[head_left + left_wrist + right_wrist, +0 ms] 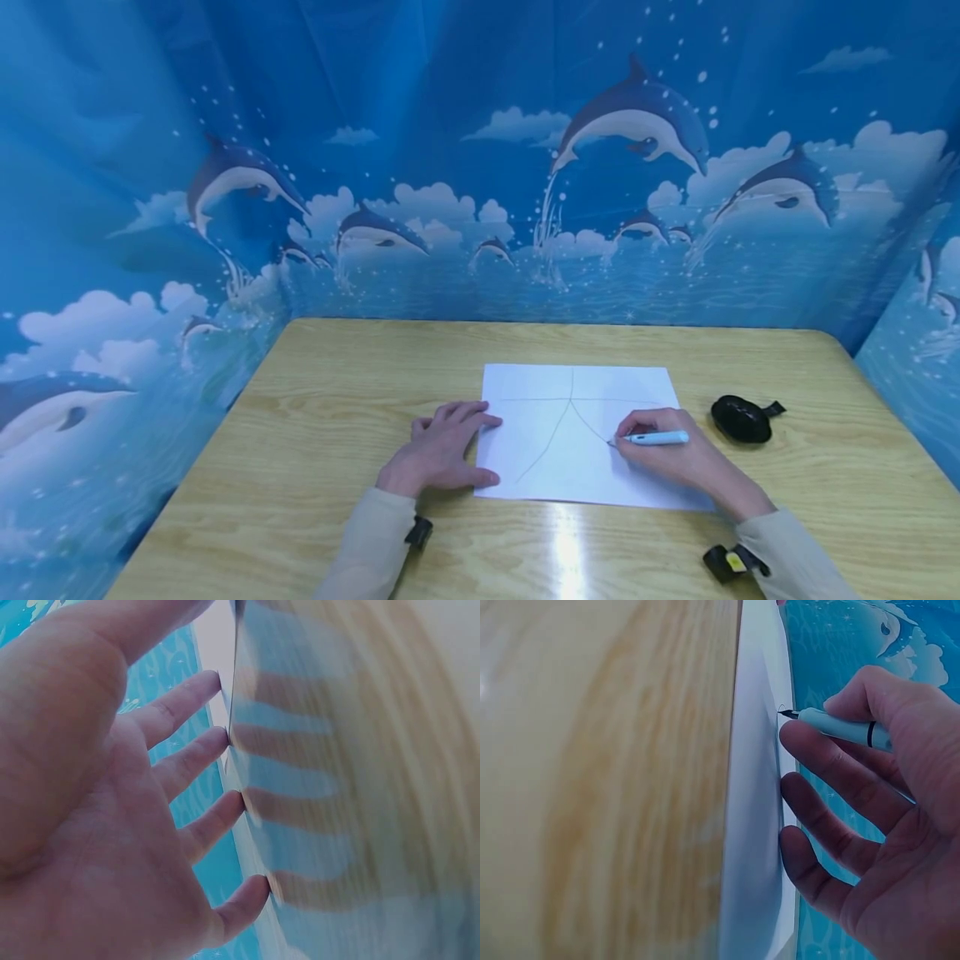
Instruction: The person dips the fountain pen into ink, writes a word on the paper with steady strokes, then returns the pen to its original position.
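A white sheet of paper point(555, 467) lies on the wooden table, marked with thin lines: one across, a short upright one, and two that spread downward from where those meet. In my right hand point(667, 454) I pinch a light blue fountain pen point(660, 437) between thumb and fingers. Its dark nib touches the paper at the lower end of the right slanting line; the right wrist view shows the pen point(840, 726) and nib close up. My left hand point(446, 450) rests at the paper's left edge, its fingers spread and fingertips down.
A small black pouch-like object point(741, 418) with a short tab lies on the table point(337, 400), right of the paper. Behind the table hangs a blue curtain point(450, 108) printed with dolphins and clouds. Both wrists wear small black devices point(723, 563).
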`<control>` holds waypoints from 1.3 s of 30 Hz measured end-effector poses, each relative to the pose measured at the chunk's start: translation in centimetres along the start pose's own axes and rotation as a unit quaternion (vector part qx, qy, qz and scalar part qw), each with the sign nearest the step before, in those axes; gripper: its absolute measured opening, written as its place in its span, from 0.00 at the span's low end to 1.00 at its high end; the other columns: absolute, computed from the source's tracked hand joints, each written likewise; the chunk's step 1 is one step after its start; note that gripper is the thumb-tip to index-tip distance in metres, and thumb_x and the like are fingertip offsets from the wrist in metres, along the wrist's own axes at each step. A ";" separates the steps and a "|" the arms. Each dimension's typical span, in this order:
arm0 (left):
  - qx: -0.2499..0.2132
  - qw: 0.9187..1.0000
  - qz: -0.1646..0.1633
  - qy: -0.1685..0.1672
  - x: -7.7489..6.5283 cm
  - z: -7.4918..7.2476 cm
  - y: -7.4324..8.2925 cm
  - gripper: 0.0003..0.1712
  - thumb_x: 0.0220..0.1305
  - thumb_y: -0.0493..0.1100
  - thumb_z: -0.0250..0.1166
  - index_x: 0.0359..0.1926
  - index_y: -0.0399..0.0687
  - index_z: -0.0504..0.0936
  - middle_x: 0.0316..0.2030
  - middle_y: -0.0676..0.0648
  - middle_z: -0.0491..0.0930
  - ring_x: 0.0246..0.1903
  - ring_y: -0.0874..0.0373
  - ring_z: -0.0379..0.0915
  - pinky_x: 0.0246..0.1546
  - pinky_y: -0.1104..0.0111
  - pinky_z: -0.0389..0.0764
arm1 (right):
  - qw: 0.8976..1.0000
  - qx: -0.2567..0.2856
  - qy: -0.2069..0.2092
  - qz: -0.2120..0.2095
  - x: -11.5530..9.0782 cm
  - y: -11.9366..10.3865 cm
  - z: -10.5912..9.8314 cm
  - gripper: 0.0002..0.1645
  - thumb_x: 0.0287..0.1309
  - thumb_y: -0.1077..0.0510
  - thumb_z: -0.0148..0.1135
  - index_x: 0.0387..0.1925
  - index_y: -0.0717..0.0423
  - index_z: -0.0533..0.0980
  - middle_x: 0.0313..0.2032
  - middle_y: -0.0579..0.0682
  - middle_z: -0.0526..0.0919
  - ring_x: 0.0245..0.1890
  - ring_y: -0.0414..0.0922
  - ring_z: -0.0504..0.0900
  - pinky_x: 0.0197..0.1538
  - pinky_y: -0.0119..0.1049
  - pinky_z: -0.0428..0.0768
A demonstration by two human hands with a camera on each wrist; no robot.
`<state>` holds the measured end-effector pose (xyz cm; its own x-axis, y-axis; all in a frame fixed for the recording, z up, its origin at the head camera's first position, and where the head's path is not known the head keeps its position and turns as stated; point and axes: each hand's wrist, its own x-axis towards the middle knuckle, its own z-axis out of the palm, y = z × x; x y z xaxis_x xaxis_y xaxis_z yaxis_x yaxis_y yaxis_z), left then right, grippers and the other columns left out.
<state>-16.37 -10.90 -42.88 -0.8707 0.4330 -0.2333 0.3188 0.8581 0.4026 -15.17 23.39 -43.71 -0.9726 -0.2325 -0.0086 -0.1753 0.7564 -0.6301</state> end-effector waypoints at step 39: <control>0.003 1.000 0.002 0.004 0.2 0.2 -0.2 0.43 0.57 0.66 0.72 0.72 0.66 0.71 0.79 0.51 0.58 0.78 0.38 0.48 0.68 0.27 0.56 | 0.999 0.005 -0.024 0.038 -1.6 0.4 -0.3 0.02 0.55 0.55 0.70 0.33 0.44 0.85 0.35 0.41 0.89 0.37 0.39 0.81 0.38 0.28 0.78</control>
<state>-16.51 -10.94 -43.21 -0.8723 0.4345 -0.2243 0.3252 0.8580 0.3976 -13.69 24.23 -43.68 -0.9747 -0.2030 -0.0935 -0.0991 0.7676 -0.6332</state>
